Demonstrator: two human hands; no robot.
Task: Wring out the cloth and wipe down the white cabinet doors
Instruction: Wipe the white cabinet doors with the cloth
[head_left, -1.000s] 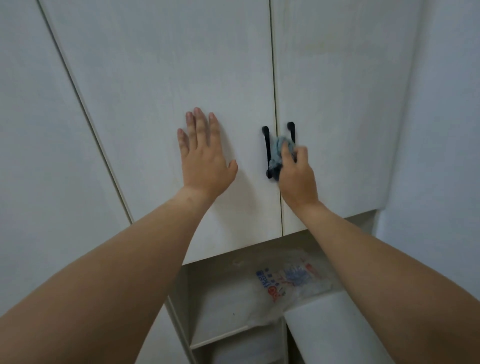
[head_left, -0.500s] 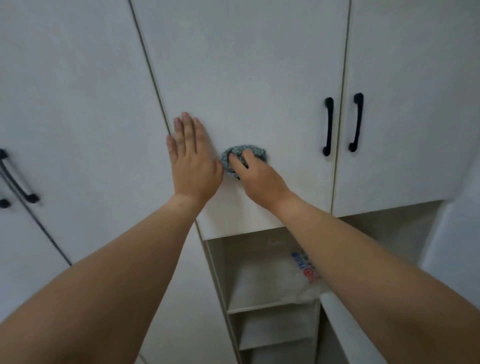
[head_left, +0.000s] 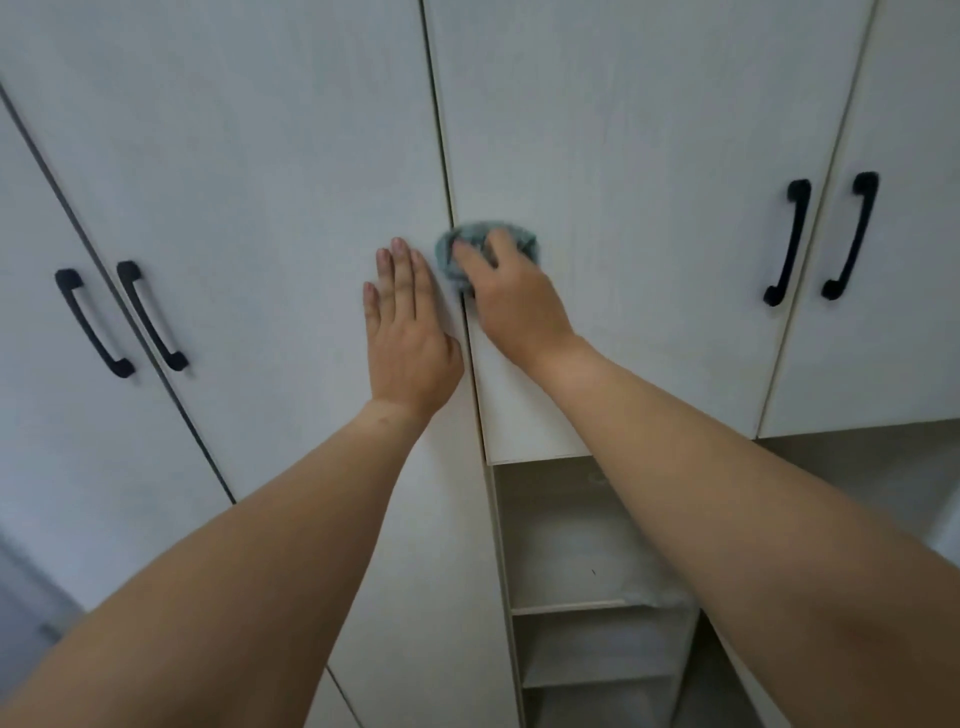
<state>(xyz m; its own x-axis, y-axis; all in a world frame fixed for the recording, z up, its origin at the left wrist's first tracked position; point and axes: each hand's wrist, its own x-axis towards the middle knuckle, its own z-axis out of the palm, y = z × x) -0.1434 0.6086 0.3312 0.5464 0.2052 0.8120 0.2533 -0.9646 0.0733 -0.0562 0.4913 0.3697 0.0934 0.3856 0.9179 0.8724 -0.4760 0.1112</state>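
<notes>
Our right hand (head_left: 511, 299) presses a bunched blue-grey cloth (head_left: 485, 249) against the white cabinet door (head_left: 623, 182); the cloth sticks out from under the fingers at their 12 o'clock, right beside the door seam. Our left hand (head_left: 408, 332) lies flat and open on the neighbouring door (head_left: 260, 156), at 9 o'clock from the cloth, holding nothing.

A bunched grey-blue cloth (head_left: 485, 249) is pressed flat against a white cabinet door (head_left: 623, 156), just beside the seam at that door's left edge. The doors are shut, pale and faintly grained, and fitted with black handles (head_left: 787, 241).
</notes>
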